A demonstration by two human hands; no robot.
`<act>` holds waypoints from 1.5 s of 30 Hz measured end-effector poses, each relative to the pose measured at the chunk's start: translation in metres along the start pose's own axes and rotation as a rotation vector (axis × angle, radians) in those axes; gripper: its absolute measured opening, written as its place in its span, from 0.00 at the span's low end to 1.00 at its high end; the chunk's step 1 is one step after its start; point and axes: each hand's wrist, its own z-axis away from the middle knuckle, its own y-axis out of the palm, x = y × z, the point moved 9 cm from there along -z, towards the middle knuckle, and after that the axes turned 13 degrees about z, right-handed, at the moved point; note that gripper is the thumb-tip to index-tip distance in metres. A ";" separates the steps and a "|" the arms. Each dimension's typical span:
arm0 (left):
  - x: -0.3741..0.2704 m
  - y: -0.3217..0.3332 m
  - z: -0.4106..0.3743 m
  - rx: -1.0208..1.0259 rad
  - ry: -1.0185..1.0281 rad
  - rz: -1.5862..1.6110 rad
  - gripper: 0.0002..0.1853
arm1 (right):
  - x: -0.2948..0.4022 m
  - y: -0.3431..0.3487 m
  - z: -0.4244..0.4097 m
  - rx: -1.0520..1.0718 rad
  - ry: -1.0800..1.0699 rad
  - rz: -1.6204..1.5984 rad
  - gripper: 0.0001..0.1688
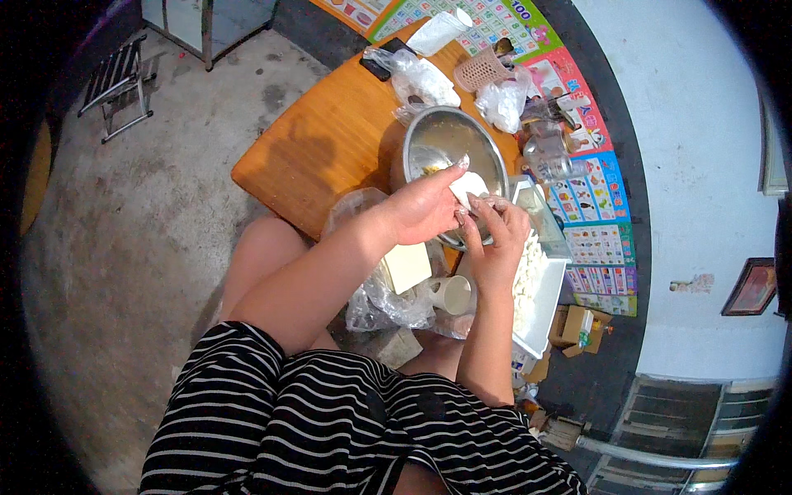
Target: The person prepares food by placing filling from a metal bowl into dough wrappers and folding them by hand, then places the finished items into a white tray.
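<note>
My left hand (427, 204) holds a pale dough wrapper (469, 189) above a steel bowl (421, 133), its thumb raised at the upper edge. From the right, my right hand (500, 232) grips the lower edge of the same wrapper with its fingers. Some yellowish filling shows at the bottom of the bowl. Below my hands a stack of square pale wrappers (408, 267) lies on a clear plastic bag (365, 303), near a pale cup (453, 294). At the right, a white tray (554, 303) holds many small white pieces.
The bowl stands on a wooden table (297, 148). Along its far side are a white cup (433, 34), a pink perforated basket (479, 71), plastic bags and clear jars (547, 158). A clear container (541, 213) adjoins the tray. A folding stool (120, 86) stands on the floor at left.
</note>
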 end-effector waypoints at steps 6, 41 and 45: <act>0.008 0.001 0.002 0.099 -0.069 -0.029 0.20 | -0.010 -0.001 0.001 -0.025 -0.015 0.037 0.14; 0.042 0.000 -0.006 -0.141 -0.053 -0.381 0.22 | -0.069 0.018 0.081 0.094 0.893 -0.891 0.10; 0.043 -0.011 -0.008 -0.199 -0.089 -0.288 0.22 | -0.069 0.004 0.098 0.208 0.933 -0.939 0.11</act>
